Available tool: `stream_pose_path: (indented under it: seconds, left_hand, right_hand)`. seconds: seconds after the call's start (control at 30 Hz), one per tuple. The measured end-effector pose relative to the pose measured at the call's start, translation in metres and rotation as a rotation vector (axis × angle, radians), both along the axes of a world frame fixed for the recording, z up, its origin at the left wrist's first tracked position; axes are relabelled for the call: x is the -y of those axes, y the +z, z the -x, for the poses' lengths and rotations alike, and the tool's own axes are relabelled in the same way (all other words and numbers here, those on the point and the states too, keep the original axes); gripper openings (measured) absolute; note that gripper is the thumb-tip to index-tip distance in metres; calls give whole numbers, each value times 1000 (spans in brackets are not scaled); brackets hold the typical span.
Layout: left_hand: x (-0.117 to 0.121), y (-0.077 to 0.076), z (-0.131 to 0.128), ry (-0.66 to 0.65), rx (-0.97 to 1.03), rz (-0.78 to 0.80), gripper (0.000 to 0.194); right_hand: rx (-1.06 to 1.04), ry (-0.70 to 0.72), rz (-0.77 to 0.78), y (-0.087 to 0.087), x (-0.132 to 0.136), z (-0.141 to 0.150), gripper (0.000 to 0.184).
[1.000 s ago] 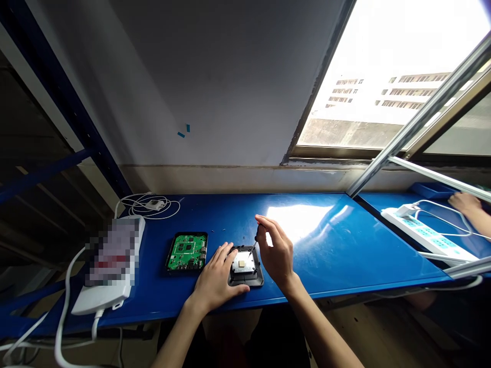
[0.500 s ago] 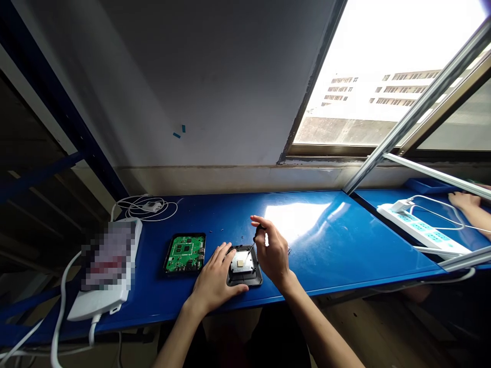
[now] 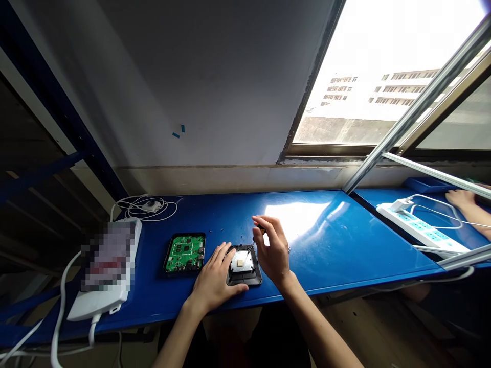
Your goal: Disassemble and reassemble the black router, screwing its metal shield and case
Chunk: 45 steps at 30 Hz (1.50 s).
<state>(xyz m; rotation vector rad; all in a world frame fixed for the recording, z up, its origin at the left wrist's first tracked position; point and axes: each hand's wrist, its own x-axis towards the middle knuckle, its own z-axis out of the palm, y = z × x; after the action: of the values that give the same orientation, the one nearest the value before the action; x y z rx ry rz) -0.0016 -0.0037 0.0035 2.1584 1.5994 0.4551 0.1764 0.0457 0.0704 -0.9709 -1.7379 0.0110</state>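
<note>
A small black device case [image 3: 244,267] with a silver plate and a tan square pad inside lies on the blue bench [image 3: 326,245]. My left hand [image 3: 215,280] rests flat on the case's left edge, fingers spread, steadying it. My right hand [image 3: 271,249] pinches a small screwdriver [image 3: 253,240] whose tip points down at the case's upper right corner. To the left lies a second black tray holding a green circuit board [image 3: 185,252].
A white box [image 3: 105,271] with cables sits at the left, and a coiled white cable [image 3: 148,207] lies behind it. A white power strip [image 3: 420,229] lies at the right, where another person's hand [image 3: 462,200] rests. Tiny screws dot the bench near the case.
The view has shifted slightly. My right hand's fingers have moved on the screwdriver, which stays at the case's corner. My left hand holds still.
</note>
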Motion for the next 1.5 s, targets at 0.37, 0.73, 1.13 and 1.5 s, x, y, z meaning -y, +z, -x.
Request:
stream_pose_path:
  seconds: [0.37, 0.73, 1.13, 1.5]
  left_hand:
    - [0, 0, 0, 0, -2, -4, 92]
    - [-1, -2, 0, -5, 13, -19, 91]
    - [0, -2, 1, -2, 21, -20, 91]
    - [-1, -3, 1, -7, 13, -21, 90]
  right_hand:
    - [32, 19, 112, 2, 2, 4, 18]
    - [24, 15, 94, 2, 3, 5, 23]
    - [18, 45, 28, 4, 4, 1, 34]
    - [3, -19, 74, 6, 7, 7, 32]
